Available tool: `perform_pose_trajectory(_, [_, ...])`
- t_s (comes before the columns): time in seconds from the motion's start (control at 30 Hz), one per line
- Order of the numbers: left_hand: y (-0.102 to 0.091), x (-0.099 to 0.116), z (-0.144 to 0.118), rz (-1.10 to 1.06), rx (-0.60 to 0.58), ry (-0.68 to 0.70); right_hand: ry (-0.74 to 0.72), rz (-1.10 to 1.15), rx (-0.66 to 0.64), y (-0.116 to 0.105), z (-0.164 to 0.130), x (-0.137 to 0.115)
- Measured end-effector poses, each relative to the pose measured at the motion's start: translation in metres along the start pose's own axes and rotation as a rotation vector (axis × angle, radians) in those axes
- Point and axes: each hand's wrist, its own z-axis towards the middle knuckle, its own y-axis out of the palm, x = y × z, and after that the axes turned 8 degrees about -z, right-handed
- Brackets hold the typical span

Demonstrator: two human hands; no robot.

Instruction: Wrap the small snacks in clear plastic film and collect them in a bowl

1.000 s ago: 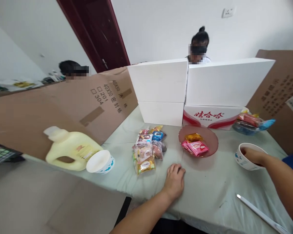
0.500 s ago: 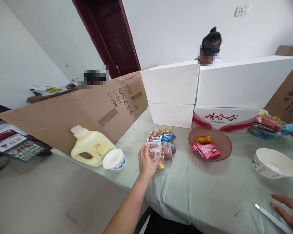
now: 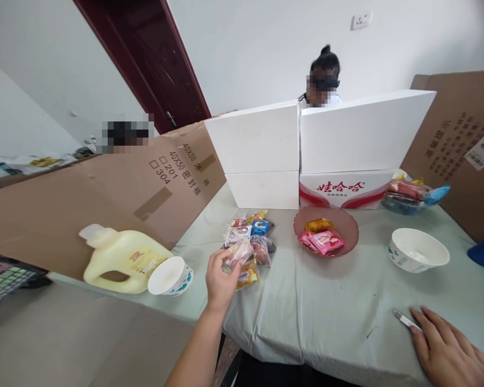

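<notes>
My left hand [image 3: 220, 279] grips a clear-wrapped snack packet [image 3: 237, 250] at the near edge of a pile of snack packets [image 3: 252, 239] on the pale green tablecloth [image 3: 326, 301]. My right hand [image 3: 447, 352] lies flat on the cloth at the lower right, fingers spread, over a thin white stick [image 3: 405, 321]. A pink glass dish [image 3: 326, 231] right of the pile holds pink and orange packets. Further right stands a white bowl [image 3: 417, 250].
A yellow jug [image 3: 121, 258] and a small white cup [image 3: 170, 275] sit left of the pile. White boxes [image 3: 322, 145] and cardboard sheets [image 3: 105, 193] wall the table's back and left. A blue dish of snacks [image 3: 411, 196] is at the back right. A person sits behind the boxes.
My left hand moved from the cloth's front edge to the pile and closed on a packet. My right hand left the white bowl and came down onto the cloth by the stick.
</notes>
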Motion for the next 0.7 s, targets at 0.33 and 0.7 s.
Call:
perform_pose_trajectory(0.33, [0.064, 0.079, -0.097, -0.325, -0.389, 0.668, -0.075, -0.001, 0.02, -0.03, 0.01, -0.012])
perform_pose_trajectory(0.7, [0.069, 0.076, -0.133, -0.528, -0.725, 0.665, -0.291, 0.37, -0.112, -0.08, 0.014, -0.109])
